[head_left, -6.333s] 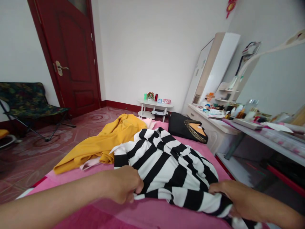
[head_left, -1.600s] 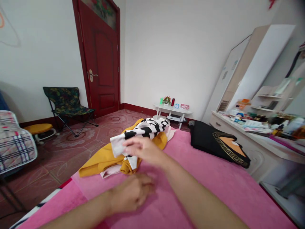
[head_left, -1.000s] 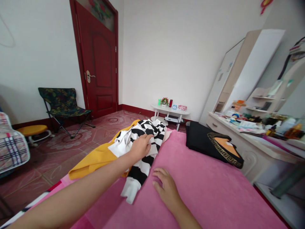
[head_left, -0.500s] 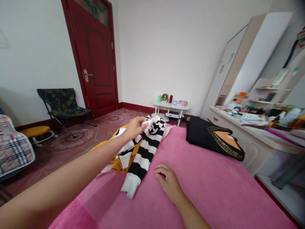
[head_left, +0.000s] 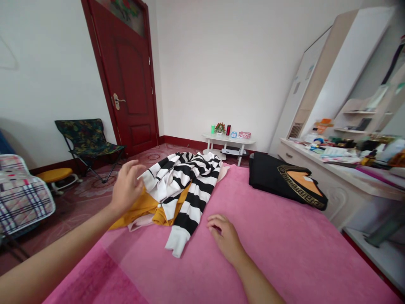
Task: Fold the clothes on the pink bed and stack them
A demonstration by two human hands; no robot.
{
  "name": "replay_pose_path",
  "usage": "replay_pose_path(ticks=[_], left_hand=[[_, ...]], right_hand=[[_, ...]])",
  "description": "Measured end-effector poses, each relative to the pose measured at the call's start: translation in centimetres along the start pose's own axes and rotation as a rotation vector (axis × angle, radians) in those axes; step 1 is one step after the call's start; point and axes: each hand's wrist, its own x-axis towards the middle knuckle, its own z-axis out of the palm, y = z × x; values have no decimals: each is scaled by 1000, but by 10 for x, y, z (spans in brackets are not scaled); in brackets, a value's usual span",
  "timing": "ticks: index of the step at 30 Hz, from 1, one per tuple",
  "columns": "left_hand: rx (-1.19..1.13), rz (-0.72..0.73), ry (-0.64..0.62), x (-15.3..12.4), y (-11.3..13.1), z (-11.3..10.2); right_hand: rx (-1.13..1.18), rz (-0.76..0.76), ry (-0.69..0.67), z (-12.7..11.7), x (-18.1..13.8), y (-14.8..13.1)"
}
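A black-and-white striped garment (head_left: 186, 177) lies heaped over a yellow garment (head_left: 142, 207) at the far left corner of the pink bed cover (head_left: 268, 253). One striped sleeve trails toward me, ending in a white cuff (head_left: 175, 242). My left hand (head_left: 126, 185) hovers at the heap's left edge with its fingers spread, the fingertips touching the striped cloth. My right hand (head_left: 226, 238) rests palm down on the pink cover, just right of the cuff, and holds nothing. A black garment with an orange and gold print (head_left: 284, 181) lies at the bed's far right.
A dark red door (head_left: 126, 76) and a folding chair (head_left: 85, 141) stand at the back left, with a yellow stool (head_left: 55, 174) and a plaid cloth (head_left: 22, 194) nearer. A small white table (head_left: 228, 141) stands beyond the bed. A cluttered white dresser (head_left: 332, 164) runs along the right.
My left hand let go of the lifted striped cloth and drew back left; the garment now lies spread over the yellow one. My right hand stayed on the cover.
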Motion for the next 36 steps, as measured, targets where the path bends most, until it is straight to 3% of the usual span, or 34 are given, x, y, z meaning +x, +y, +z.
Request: replay_pose_path(ticks=[2, 4, 6, 9, 13, 18, 21, 24, 27, 29, 32, 36], left_hand=[[-71, 222, -76, -12, 34, -5], [-153, 393, -348, -33, 68, -1], [-163, 449, -578, -59, 93, 11], [-81, 427, -712, -94, 112, 35], [-13, 440, -747, -91, 118, 44], [141, 704, -592, -35, 116, -7], [258, 801, -556, -26, 100, -26], [302, 774, -687, -45, 76, -18], [270, 631, -764, -66, 65, -2], [260, 528, -763, -70, 74, 4], [215, 416, -731, -64, 108, 13], [23, 466, -648, -57, 143, 46]], right_hand=[[2, -1, 0, 0, 0, 1], [3, -6, -3, 0, -1, 1], [4, -9, -6, 0, -1, 1], [14, -11, -11, -1, -1, 0], [32, -12, -8, -2, -1, -1], [51, -7, -3, -2, -1, -1], [52, -3, -2, -2, -1, 0], [44, -2, 6, -2, -2, 0], [39, -6, 11, -1, -3, 0], [33, -6, 14, -1, -3, 0], [29, -3, 16, -1, -2, -2], [18, -8, 3, -2, -1, -4]])
